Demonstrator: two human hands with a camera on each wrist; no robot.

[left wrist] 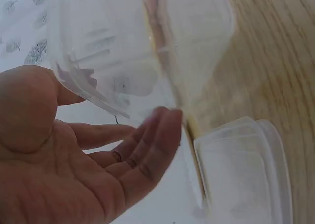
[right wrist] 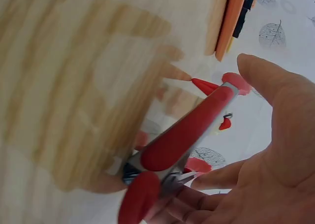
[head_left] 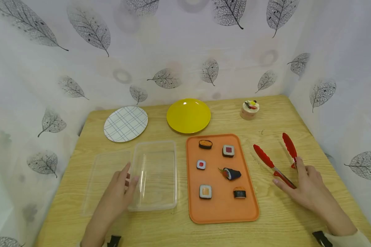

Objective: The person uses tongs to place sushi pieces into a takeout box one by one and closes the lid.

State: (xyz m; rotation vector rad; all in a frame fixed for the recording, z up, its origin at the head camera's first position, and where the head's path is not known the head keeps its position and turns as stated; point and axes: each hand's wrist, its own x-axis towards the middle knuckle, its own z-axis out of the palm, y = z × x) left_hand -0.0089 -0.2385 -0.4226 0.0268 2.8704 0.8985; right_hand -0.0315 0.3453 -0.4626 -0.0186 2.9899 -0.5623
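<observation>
In the head view my left hand [head_left: 119, 188] is beside the left wall of a clear plastic container [head_left: 154, 175]. Its fingers are loosely bent, and the thumb reaches to the rim of the container [left wrist: 108, 51]; whether it touches is unclear. A flat clear lid [head_left: 94, 181] lies partly under that hand. On the right, my right hand [head_left: 310, 187] is over the hinge end of red-tipped metal tongs [head_left: 264, 156], whose arms stand spread. Thumb and fingers are apart around the tongs [right wrist: 182, 130], not closed on them.
Several sushi pieces, among them a hand roll [head_left: 232, 174], lie on an orange tray [head_left: 219, 214] at the centre. Behind are a checked plate [head_left: 126, 124], a yellow plate [head_left: 188, 116] and a small toy cake [head_left: 249, 110]. A leaf-patterned curtain [head_left: 185, 51] encloses the table.
</observation>
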